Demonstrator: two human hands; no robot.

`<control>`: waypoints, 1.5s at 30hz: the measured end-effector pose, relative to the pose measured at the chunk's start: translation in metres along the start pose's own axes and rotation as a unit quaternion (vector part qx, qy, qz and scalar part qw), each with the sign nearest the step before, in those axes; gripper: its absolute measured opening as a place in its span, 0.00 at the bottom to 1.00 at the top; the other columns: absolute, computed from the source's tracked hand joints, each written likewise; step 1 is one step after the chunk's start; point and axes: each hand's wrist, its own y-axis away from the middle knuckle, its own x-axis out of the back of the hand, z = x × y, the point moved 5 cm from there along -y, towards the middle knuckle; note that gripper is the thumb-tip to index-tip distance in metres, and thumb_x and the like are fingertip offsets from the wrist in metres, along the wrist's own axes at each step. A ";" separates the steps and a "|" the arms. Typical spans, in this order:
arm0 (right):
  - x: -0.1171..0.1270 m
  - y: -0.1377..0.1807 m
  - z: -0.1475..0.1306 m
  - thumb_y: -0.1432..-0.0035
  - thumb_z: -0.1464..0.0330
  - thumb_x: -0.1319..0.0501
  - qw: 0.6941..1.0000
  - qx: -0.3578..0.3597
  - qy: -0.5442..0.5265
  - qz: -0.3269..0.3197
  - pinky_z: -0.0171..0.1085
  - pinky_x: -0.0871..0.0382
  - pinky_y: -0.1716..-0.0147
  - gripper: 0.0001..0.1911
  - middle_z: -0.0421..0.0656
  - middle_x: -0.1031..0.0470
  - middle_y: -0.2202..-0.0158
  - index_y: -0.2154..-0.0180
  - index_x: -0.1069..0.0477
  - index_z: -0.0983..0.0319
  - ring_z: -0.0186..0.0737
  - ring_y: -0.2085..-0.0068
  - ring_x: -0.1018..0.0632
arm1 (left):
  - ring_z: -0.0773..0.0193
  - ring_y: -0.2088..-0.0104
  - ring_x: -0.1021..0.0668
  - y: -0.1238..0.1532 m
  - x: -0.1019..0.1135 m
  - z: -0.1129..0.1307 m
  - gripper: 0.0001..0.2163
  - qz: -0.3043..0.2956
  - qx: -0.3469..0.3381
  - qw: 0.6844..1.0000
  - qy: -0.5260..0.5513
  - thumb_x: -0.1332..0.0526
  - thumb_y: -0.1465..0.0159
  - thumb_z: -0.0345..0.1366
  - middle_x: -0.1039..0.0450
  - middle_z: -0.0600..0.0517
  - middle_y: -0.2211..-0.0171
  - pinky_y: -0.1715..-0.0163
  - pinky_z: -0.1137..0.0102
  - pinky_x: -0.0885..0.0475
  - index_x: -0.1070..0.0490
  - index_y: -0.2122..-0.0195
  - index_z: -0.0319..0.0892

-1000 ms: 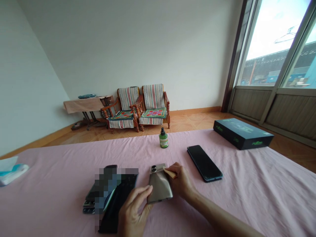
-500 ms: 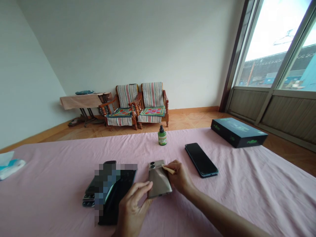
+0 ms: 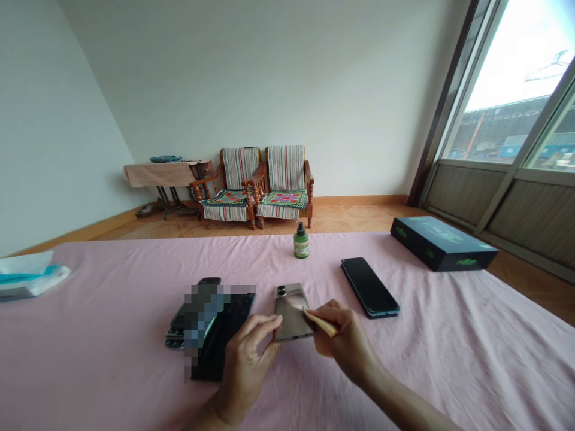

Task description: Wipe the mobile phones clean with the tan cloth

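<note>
A metallic grey-beige smartphone lies with its camera side up in front of me. My left hand pinches its left edge near the lower corner, thumb and fingers closed on it. My right hand is closed round a folded yellowish cloth, whose tip touches the right part of the phone's back. Left of my left hand lies a black tablet-like device, partly blurred out, beside a stack of phones. To the right, a dark phone rests screen up.
A green spray bottle stands beyond the phone. At the right back sits a black box; a tissue pack is at the far left. Pink cloth covers the surface. Two armchairs stand by the wall.
The cloth in my right hand has moved down from near the phone's top to its lower right part. My left hand keeps its hold. The whole view has shifted slightly.
</note>
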 end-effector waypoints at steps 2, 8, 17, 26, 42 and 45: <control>0.005 0.018 -0.010 0.41 0.65 0.42 0.999 0.018 -0.027 0.002 0.30 0.36 0.81 0.11 0.42 0.30 0.72 0.66 0.21 0.60 0.34 0.76 0.28 | 0.62 0.63 0.20 0.001 0.000 -0.001 0.09 0.000 0.013 1.000 0.004 0.39 0.38 0.33 0.23 0.50 0.65 0.62 0.73 0.23 0.25 0.58 0.44; 0.007 0.044 -0.033 0.37 0.76 0.51 0.950 0.272 0.150 -0.034 0.38 0.25 0.62 0.21 0.48 0.27 0.60 0.46 0.31 0.56 0.42 0.60 0.24 | 0.62 0.62 0.20 0.003 -0.004 -0.004 0.09 -0.010 0.024 1.000 0.016 0.39 0.38 0.32 0.24 0.50 0.64 0.61 0.72 0.23 0.25 0.57 0.44; -0.014 0.052 -0.066 0.37 0.79 0.58 0.846 0.429 0.308 -0.069 0.40 0.25 0.55 0.25 0.54 0.25 0.56 0.39 0.44 0.69 0.48 0.56 0.24 | 0.63 0.62 0.20 -0.001 -0.003 0.003 0.07 -0.019 0.000 1.000 0.023 0.39 0.37 0.33 0.24 0.50 0.64 0.61 0.72 0.24 0.25 0.57 0.43; -0.016 0.055 -0.045 0.35 0.77 0.57 0.841 0.421 0.335 -0.061 0.41 0.23 0.61 0.21 0.55 0.25 0.59 0.47 0.33 0.73 0.45 0.61 0.23 | 0.63 0.62 0.21 0.001 -0.006 0.000 0.08 -0.016 0.008 0.999 0.041 0.37 0.38 0.32 0.25 0.50 0.64 0.61 0.72 0.25 0.26 0.57 0.43; -0.003 0.054 -0.057 0.34 0.76 0.58 0.820 0.461 0.336 -0.055 0.43 0.28 0.53 0.22 0.55 0.26 0.55 0.45 0.35 0.73 0.47 0.52 0.26 | 0.63 0.63 0.21 -0.001 -0.003 0.003 0.08 -0.012 0.018 0.998 0.052 0.37 0.38 0.32 0.25 0.51 0.65 0.62 0.73 0.25 0.26 0.58 0.43; -0.007 0.056 -0.058 0.35 0.77 0.57 0.814 0.466 0.343 -0.047 0.44 0.27 0.54 0.21 0.57 0.26 0.55 0.46 0.33 0.75 0.49 0.52 0.27 | 0.63 0.63 0.21 -0.001 -0.002 0.004 0.08 -0.014 0.016 0.999 0.050 0.37 0.38 0.32 0.25 0.51 0.65 0.62 0.73 0.25 0.26 0.58 0.43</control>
